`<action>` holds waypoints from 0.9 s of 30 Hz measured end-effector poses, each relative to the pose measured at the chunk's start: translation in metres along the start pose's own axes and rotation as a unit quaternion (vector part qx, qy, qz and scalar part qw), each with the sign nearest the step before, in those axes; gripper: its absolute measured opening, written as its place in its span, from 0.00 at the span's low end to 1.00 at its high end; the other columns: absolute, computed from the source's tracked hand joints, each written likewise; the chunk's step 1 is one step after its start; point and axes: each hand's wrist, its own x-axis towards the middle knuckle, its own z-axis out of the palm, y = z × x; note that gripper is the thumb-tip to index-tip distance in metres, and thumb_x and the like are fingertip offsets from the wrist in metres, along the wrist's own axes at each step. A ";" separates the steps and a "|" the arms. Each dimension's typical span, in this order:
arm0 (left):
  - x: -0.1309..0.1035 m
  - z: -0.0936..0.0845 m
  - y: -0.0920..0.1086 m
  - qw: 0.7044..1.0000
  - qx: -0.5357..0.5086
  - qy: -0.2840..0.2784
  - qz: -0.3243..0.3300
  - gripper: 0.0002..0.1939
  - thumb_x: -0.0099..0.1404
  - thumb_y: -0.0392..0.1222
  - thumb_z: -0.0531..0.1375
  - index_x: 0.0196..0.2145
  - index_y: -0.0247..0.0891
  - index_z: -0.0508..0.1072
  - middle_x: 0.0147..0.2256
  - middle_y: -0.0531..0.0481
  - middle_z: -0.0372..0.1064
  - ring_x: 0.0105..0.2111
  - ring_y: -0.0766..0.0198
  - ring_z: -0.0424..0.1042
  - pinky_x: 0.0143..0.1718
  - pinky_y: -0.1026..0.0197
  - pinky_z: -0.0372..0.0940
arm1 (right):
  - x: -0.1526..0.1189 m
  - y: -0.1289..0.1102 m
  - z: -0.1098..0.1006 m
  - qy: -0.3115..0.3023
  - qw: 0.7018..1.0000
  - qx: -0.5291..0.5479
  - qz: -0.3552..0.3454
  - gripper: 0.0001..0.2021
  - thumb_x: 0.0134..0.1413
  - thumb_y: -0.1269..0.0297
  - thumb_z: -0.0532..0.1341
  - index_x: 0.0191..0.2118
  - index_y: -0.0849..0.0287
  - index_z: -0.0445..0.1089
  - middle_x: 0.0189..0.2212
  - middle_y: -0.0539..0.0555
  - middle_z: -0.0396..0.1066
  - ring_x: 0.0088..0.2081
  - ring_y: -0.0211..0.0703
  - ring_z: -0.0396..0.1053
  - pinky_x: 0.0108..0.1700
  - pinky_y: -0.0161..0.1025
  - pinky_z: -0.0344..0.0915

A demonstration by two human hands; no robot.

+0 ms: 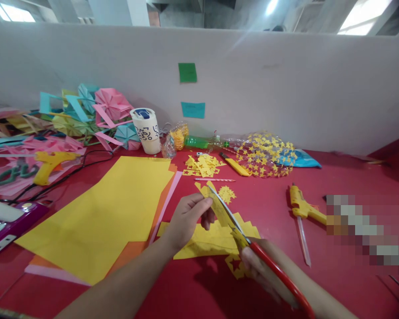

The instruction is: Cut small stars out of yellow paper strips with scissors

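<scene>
Cutting of yellow paper by hand. The red worktop (pixel 269 195) is covered on its left by a large stack of coloured sheets (pixel 113 208), yellow uppermost. Nearer the middle, overlapping pieces of yellow paper (pixel 199 243) are laid flat beneath the hands. Red-handled scissors (pixel 262 254) are gripped by the right hand (pixel 262 274), its fingers curled about the handles; how far the blades are parted cannot be told. By the left hand (pixel 189 217), a strip of yellow paper (pixel 219 212) is held raised above the worktop, pinched between thumb and closed fingers, with the blades set along its right side. The step in hand is judged to be trimming of this strip; a steady pinch, with fingertips kept clear of the blades, seems called for. Just beyond, small yellow stars (pixel 226 194) are heaped; near the right hand, a scrap (pixel 238 273) is pierced by a star-shaped opening.
</scene>
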 end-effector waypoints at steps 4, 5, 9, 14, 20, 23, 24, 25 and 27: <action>0.000 0.000 0.000 1.000 0.001 -0.001 0.001 0.18 0.65 0.43 0.54 0.20 0.34 0.69 0.19 0.51 0.67 0.18 0.71 0.64 0.22 0.66 0.60 | 0.001 0.003 0.000 0.003 1.000 -0.023 -0.013 0.22 0.61 0.45 0.51 0.24 0.58 0.56 0.20 0.47 0.55 0.21 0.32 0.51 0.20 0.33 0.47; 0.000 0.000 0.000 1.000 0.002 -0.001 0.001 0.18 0.65 0.43 0.54 0.20 0.34 0.69 0.19 0.51 0.68 0.18 0.70 0.64 0.22 0.66 0.60 | 0.002 0.003 0.000 0.003 1.000 -0.021 -0.012 0.22 0.61 0.45 0.51 0.25 0.58 0.55 0.20 0.47 0.55 0.20 0.32 0.51 0.20 0.32 0.46; 0.000 -0.002 -0.001 1.000 -0.001 -0.003 0.004 0.17 0.65 0.43 0.54 0.20 0.34 0.69 0.19 0.51 0.68 0.19 0.70 0.65 0.22 0.66 0.60 | 0.002 0.006 0.000 0.007 1.000 -0.022 0.008 0.22 0.61 0.45 0.51 0.25 0.58 0.53 0.19 0.46 0.52 0.20 0.32 0.49 0.18 0.32 0.45; 0.001 -0.003 -0.002 1.000 -0.004 0.000 0.008 0.17 0.64 0.44 0.55 0.20 0.34 0.69 0.19 0.51 0.68 0.18 0.70 0.65 0.22 0.66 0.61 | 0.005 0.010 0.000 0.012 1.000 -0.010 -0.001 0.24 0.59 0.41 0.50 0.25 0.58 0.53 0.18 0.44 0.50 0.19 0.30 0.46 0.19 0.32 0.43; 0.001 -0.004 -0.007 0.999 -0.042 0.014 0.019 0.15 0.63 0.43 0.57 0.21 0.35 0.68 0.19 0.52 0.68 0.18 0.70 0.65 0.21 0.66 0.60 | 0.007 0.012 -0.001 0.025 1.000 -0.004 -0.013 0.26 0.55 0.36 0.52 0.24 0.57 0.53 0.17 0.42 0.48 0.18 0.29 0.45 0.20 0.31 0.43; 0.002 -0.004 -0.007 0.998 -0.058 0.010 0.017 0.15 0.63 0.43 0.57 0.21 0.35 0.68 0.19 0.53 0.68 0.18 0.71 0.64 0.21 0.66 0.59 | 0.006 0.009 -0.003 0.019 1.000 -0.001 -0.022 0.27 0.54 0.35 0.51 0.25 0.56 0.51 0.16 0.41 0.47 0.18 0.30 0.44 0.20 0.31 0.42; 0.003 -0.004 -0.007 0.998 -0.061 0.008 0.013 0.15 0.63 0.42 0.57 0.21 0.35 0.68 0.19 0.53 0.67 0.18 0.70 0.64 0.22 0.66 0.59 | 0.005 0.008 -0.004 0.017 0.999 -0.012 -0.026 0.27 0.54 0.35 0.50 0.25 0.56 0.52 0.15 0.41 0.48 0.18 0.30 0.45 0.20 0.31 0.42; 0.003 -0.004 -0.006 0.998 -0.063 0.007 0.010 0.14 0.63 0.42 0.57 0.21 0.35 0.68 0.19 0.52 0.67 0.19 0.70 0.64 0.23 0.66 0.59 | 0.005 0.007 -0.005 0.015 0.999 -0.022 -0.028 0.27 0.54 0.34 0.50 0.25 0.57 0.53 0.15 0.42 0.50 0.18 0.30 0.45 0.20 0.31 0.42; 0.004 -0.004 -0.005 0.998 -0.068 0.007 0.002 0.13 0.62 0.41 0.57 0.21 0.35 0.69 0.19 0.52 0.66 0.21 0.69 0.65 0.26 0.66 0.61 | 0.004 0.006 -0.007 0.014 0.999 -0.028 -0.027 0.28 0.53 0.34 0.50 0.25 0.57 0.54 0.14 0.42 0.51 0.17 0.30 0.46 0.19 0.31 0.43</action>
